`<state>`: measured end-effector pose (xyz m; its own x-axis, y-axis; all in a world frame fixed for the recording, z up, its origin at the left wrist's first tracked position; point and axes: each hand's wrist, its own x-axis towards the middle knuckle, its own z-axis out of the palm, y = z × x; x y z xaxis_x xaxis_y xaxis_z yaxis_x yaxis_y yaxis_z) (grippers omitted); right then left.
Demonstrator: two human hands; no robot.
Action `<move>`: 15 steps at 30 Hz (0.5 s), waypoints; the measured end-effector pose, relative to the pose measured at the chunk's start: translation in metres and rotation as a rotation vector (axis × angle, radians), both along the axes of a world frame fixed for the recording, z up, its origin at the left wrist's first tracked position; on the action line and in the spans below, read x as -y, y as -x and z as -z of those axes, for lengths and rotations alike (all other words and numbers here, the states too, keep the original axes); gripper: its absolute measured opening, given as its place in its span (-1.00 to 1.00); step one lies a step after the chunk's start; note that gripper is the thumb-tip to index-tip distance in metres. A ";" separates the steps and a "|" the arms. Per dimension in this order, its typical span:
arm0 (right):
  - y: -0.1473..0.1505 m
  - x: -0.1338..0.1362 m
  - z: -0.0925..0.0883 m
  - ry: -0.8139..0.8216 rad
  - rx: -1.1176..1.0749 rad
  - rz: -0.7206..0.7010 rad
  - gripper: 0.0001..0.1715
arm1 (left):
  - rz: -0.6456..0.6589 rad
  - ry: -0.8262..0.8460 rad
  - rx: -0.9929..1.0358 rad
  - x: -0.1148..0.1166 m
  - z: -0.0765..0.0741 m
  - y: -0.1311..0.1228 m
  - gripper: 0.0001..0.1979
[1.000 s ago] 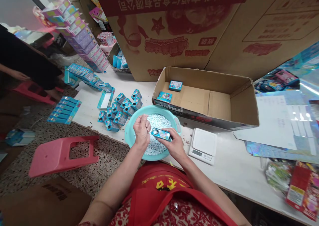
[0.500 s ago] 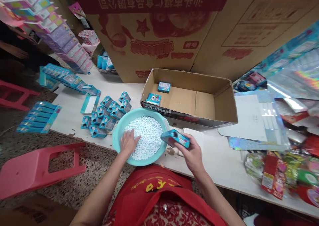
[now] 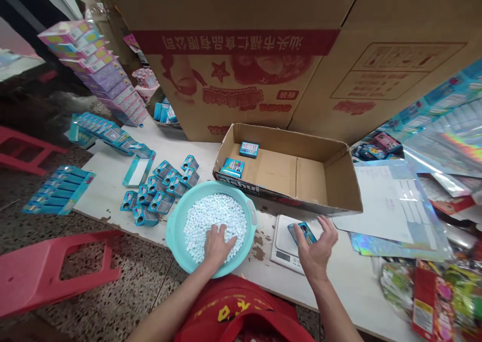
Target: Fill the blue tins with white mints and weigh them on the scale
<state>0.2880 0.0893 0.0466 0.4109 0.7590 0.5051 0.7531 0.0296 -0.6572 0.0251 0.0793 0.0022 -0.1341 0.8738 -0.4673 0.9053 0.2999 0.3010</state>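
Observation:
My left hand (image 3: 218, 246) rests in a turquoise basin (image 3: 173, 231), its spread fingertips pressed into a heap of small pale candies (image 3: 222, 209). To the right of the basin stands a white kitchen scale (image 3: 281, 237). A small blue box (image 3: 308, 233) lies on the scale's plate. My right hand (image 3: 317, 249) is over that box, thumb and fingers apart; whether a finger still touches the box is hard to tell. Left of the basin several similar blue boxes (image 3: 161, 202) with dark round holes are grouped on the table.
Behind the basin sits a low open carton (image 3: 311, 174) with two blue boxes inside. A tall cardboard box (image 3: 244, 81) backs the table (image 3: 101, 181). Silvery sheets (image 3: 391, 201) and candy packets (image 3: 433, 297) lie at right. Red stools (image 3: 48, 266) stand at left.
My right hand has lowered the blue box onto the scale and its fingers have parted. My left hand has shifted right within the candies. The view has tilted up slightly.

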 end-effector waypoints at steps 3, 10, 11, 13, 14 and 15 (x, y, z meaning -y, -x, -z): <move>0.025 -0.067 -0.025 0.096 -0.055 -0.299 -0.64 | -0.173 -0.048 0.313 -0.009 0.005 -0.007 -0.71; 0.109 -0.232 0.008 0.628 -0.055 -0.751 -0.72 | -0.526 -0.027 0.831 -0.024 0.009 0.012 -0.76; 0.117 -0.243 0.016 0.669 -0.052 -0.778 -0.76 | -0.590 -0.015 0.901 -0.024 0.009 0.015 -0.71; 0.127 -0.255 0.030 0.724 -0.057 -0.808 -0.78 | -0.730 0.016 1.021 -0.023 0.009 0.021 -0.64; 0.128 -0.257 0.036 0.735 -0.066 -0.810 -0.75 | -0.798 0.036 1.071 -0.023 0.009 0.024 -0.61; 0.127 -0.258 0.041 0.734 -0.081 -0.804 -0.74 | -0.861 0.054 1.116 -0.022 0.009 0.027 -0.58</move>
